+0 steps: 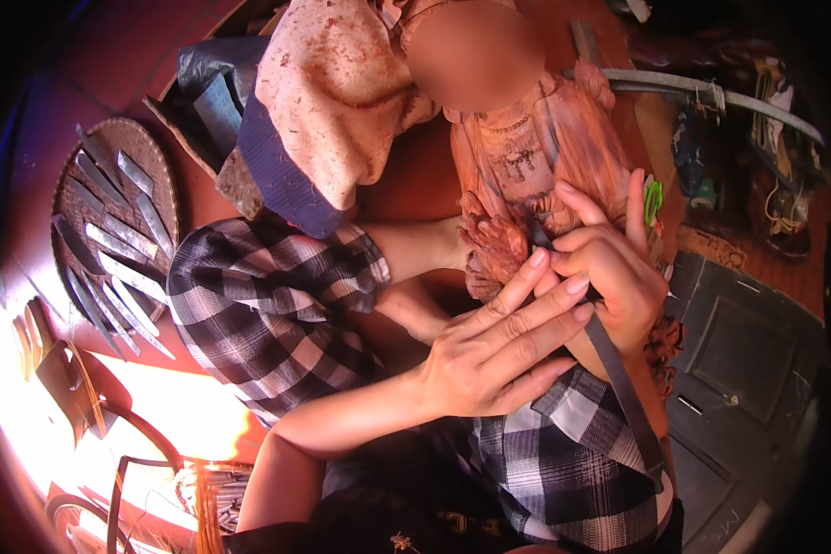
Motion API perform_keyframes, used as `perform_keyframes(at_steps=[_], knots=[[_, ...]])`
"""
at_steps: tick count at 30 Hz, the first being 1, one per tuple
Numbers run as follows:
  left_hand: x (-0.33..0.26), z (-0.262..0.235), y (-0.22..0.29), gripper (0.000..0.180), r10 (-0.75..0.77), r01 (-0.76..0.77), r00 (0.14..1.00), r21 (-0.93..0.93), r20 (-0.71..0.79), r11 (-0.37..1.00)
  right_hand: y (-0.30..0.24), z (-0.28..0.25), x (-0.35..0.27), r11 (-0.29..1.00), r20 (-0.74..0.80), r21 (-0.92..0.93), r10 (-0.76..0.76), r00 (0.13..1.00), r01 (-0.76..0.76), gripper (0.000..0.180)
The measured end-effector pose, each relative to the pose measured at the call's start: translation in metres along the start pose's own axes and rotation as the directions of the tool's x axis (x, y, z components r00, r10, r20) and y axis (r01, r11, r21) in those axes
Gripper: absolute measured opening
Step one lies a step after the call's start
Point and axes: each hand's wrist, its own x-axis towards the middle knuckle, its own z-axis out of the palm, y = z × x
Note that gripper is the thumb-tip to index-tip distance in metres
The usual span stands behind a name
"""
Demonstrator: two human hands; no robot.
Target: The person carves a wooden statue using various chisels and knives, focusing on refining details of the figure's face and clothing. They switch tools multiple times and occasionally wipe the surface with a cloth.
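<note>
A reddish carved wooden statue [586, 138] in a draped robe leans toward me; its head is blurred out. My right hand [619, 277] is closed round a long flat chisel [623, 392], some fingers raised against the robe. The chisel's dark end points at the carved folds [494, 240] low on the statue; its exact tip is partly hidden by fingers. From the left, my left hand [499, 351] lays its nearly straight fingers over the chisel beside the right hand, its thumb out of sight. My plaid-covered legs [268, 286] flank the statue's lower part.
To the left, a round woven tray [65, 175] holds several flat blades [125, 235]. A chip-strewn pale cloth [328, 92] hangs beside the statue. At right stand a dark panelled box [739, 369] and a curved grey bar [711, 88]. More tools [231, 489] lie bundled at lower left.
</note>
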Motion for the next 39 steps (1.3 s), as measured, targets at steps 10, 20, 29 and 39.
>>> perform_keyframes(at_steps=[10,20,29,39], knots=[[0.002,-0.003,0.001,0.051,-0.019,0.019,1.000,-0.011,-0.003,1.000,-0.001,0.003,0.002,0.999,-0.002,-0.026,-0.020,1.000,0.020,0.024],[0.002,0.000,0.000,0.051,0.001,-0.001,1.000,-0.033,0.002,0.999,-0.002,-0.002,0.002,1.000,0.020,-0.004,-0.010,1.000,0.011,0.025],[0.006,-0.002,0.001,0.047,-0.007,0.007,1.000,-0.021,0.000,1.000,-0.004,-0.003,0.002,1.000,0.002,0.007,0.013,1.000,-0.013,0.020],[0.011,-0.004,0.000,0.048,0.013,-0.013,1.000,0.003,0.020,1.000,0.001,0.004,0.001,0.999,-0.071,0.040,0.020,0.997,-0.017,0.017]])
